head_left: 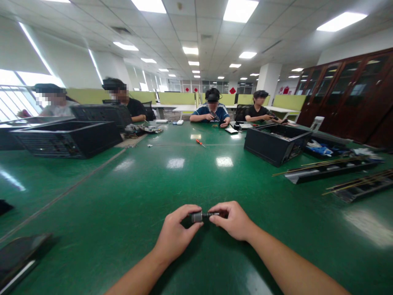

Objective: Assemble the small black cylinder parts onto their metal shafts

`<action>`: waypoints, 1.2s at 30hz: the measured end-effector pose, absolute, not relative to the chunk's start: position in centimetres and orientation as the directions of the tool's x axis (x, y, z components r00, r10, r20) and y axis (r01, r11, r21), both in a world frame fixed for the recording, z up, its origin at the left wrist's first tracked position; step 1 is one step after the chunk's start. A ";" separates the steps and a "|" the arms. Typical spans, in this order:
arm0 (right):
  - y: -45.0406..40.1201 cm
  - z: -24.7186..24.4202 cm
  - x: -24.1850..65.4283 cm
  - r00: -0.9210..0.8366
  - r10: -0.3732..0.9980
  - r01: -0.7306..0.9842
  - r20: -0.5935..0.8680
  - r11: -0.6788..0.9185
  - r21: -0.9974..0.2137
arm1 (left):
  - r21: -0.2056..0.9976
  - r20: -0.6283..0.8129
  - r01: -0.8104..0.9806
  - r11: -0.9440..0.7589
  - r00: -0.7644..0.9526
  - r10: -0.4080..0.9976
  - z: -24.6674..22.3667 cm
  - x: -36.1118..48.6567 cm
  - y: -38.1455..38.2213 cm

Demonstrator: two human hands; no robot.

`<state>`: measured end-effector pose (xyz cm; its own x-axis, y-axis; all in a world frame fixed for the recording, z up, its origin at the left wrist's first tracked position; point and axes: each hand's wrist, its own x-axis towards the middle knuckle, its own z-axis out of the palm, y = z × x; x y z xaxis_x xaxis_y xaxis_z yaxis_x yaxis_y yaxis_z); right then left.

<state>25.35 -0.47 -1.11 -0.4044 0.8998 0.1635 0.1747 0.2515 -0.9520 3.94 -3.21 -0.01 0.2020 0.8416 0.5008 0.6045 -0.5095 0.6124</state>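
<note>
Just above the green table [172,180], near its front middle, a small dark metal part [197,216] with a cylindrical body and a thin shaft lies level between my hands. My left hand [178,229] pinches the thick cylindrical end between thumb and fingers. The thin shaft end, pointing right, is held by the thumb and fingertips of my right hand [231,220]. The fingers of my right hand partly hide the shaft's far end.
An orange screwdriver [200,143] lies farther back on the table. Black computer cases stand at left [70,139] and right [276,141]. Metal rails with thin rods [331,169] lie at right, a dark flat object [23,258] at lower left. Several people sit opposite.
</note>
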 end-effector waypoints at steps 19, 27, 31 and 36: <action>0.0 -1.8 25.5 -0.330 0.925 0.140 0.188 0.245 -0.959 | 0.606 0.521 0.621 -0.497 0.163 0.838 0.6 3.8 -3.1; 0.2 -2.0 25.5 -0.322 0.929 0.131 0.182 0.234 -0.963 | 0.623 0.496 0.620 -0.477 0.159 0.854 0.6 3.7 -3.2; 0.2 -2.1 25.6 -0.330 0.928 0.128 0.173 0.225 -0.966 | 0.628 0.498 0.614 -0.478 0.154 0.853 0.6 3.8 -3.1; 0.3 -2.1 25.7 -0.326 0.930 0.139 0.172 0.227 -0.964 | 0.629 0.493 0.617 -0.472 0.152 0.857 0.6 3.7 -3.1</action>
